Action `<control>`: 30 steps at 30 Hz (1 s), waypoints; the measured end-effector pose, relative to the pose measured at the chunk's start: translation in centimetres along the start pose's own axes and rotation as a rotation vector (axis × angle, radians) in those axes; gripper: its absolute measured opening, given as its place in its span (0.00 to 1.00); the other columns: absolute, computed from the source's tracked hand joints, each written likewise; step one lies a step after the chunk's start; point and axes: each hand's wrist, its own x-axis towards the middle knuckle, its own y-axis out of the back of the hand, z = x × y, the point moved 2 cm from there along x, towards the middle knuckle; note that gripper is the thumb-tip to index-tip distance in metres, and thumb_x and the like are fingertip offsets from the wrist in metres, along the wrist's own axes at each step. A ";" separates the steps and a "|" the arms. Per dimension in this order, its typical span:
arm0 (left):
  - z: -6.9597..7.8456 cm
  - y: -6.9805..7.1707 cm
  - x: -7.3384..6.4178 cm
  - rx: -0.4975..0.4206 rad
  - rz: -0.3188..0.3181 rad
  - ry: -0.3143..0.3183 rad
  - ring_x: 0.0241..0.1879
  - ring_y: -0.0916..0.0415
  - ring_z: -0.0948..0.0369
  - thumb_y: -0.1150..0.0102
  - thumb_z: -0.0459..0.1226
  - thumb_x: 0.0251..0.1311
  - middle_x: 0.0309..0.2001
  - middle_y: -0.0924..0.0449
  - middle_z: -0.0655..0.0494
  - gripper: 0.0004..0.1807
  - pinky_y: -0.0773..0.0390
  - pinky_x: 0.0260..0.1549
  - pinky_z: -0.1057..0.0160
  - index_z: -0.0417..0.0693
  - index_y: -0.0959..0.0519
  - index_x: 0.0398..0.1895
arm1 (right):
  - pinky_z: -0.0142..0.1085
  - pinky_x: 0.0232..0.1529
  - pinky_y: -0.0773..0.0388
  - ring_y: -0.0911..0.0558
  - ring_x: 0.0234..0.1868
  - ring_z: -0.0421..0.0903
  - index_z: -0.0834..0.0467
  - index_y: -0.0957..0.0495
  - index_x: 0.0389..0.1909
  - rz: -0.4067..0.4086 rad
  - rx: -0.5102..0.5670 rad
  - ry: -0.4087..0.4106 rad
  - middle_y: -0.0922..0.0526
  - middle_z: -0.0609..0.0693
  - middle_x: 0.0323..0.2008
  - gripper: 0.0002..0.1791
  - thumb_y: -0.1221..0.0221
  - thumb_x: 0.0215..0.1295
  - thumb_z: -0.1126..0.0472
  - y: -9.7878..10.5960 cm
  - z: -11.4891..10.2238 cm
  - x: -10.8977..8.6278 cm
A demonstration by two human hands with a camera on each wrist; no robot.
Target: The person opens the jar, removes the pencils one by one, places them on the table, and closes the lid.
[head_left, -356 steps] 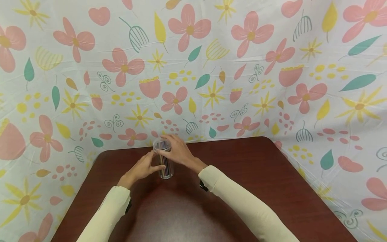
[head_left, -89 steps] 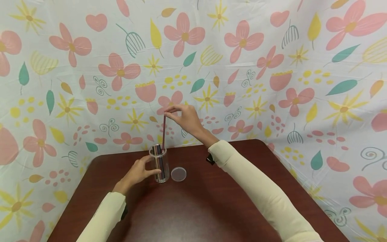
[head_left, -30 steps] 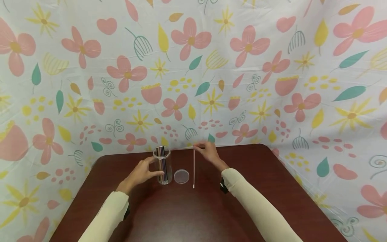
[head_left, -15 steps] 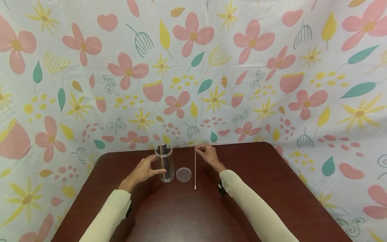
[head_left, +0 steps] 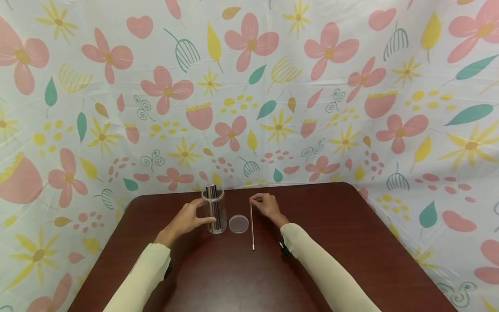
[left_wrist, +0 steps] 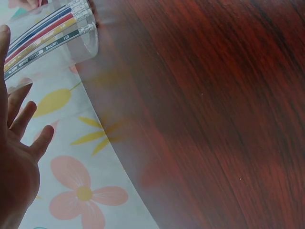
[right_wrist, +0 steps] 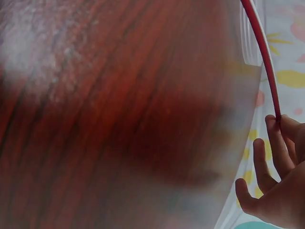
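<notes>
My left hand (head_left: pixel 190 220) holds a clear plastic jar (head_left: pixel 221 216) upright on the table, thumb in front and fingers behind. Several pencils (left_wrist: pixel 47 40) stand inside it, navy, red, gold and dark, with their eraser ends at the bottom. The jar's round clear lid (head_left: pixel 238 224) lies flat just to its right. Right of the lid, my right hand (head_left: pixel 269 206) pinches a red pencil (right_wrist: pixel 263 47) by one tip between thumb and forefinger. The pencil's ferrule end points toward me, close over the tabletop. In the right wrist view, the other fingers are loosely spread.
A dark red-brown wood-grain table (head_left: pixel 234 277) stretches out in front of me. Right behind its back edge hangs a white curtain (head_left: pixel 249 95) printed with flowers and leaves.
The lid has come off the jar and lies on the table. My right hand has drawn the red pencil up out, carried it right past the lid and lowered it toward the table.
</notes>
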 end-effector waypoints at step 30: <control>0.0 0.1 -0.1 0.014 0.005 0.006 0.60 0.30 0.57 0.30 0.59 0.44 0.61 0.28 0.65 0.41 0.29 0.58 0.49 0.65 0.32 0.65 | 0.40 0.36 0.21 0.17 0.34 0.41 0.44 0.15 0.33 0.004 -0.175 0.006 0.14 0.40 0.31 0.03 0.36 0.62 0.52 -2.1 -0.1 -0.5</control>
